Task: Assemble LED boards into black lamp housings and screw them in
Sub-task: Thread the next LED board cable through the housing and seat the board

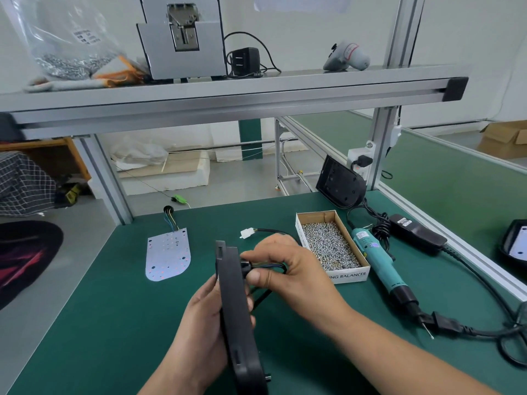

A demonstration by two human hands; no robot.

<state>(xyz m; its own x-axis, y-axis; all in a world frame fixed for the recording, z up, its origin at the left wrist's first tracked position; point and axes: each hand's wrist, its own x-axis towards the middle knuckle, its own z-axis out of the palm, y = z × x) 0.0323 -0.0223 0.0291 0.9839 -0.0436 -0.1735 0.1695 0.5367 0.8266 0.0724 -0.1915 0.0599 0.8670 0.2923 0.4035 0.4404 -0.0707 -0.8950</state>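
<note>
The left hand point(199, 317) has its grip clamped round the black lamp housing point(239, 346), which stands on edge with its long axis from 6 to 12 o'clock. The right hand point(285, 269) pinches its cable point(271, 266) at 3 o'clock. The LED board point(168, 255) lies on the table point(114, 323) at 10 o'clock (left hand nearer).

The black plastic lamp housing point(235, 323) you hold just in front of the brown cardboard screw box point(316, 214) looks matt and faintly grainy. The black sheathed cable point(263, 297) at it is smooth with a slight sheen. Inside the box, the small metal screws point(330, 246) glitter bright silver. Left of the box, the white flat LED board point(168, 253) looks smooth and satin. Right of the box, the teal plastic electric screwdriver point(376, 255) is glossy. Under the box, the dark green table mat point(114, 309) is matt. Above and behind the box, the grey aluminium shelf rail point(228, 98) has a dull, brushed shine.
</note>
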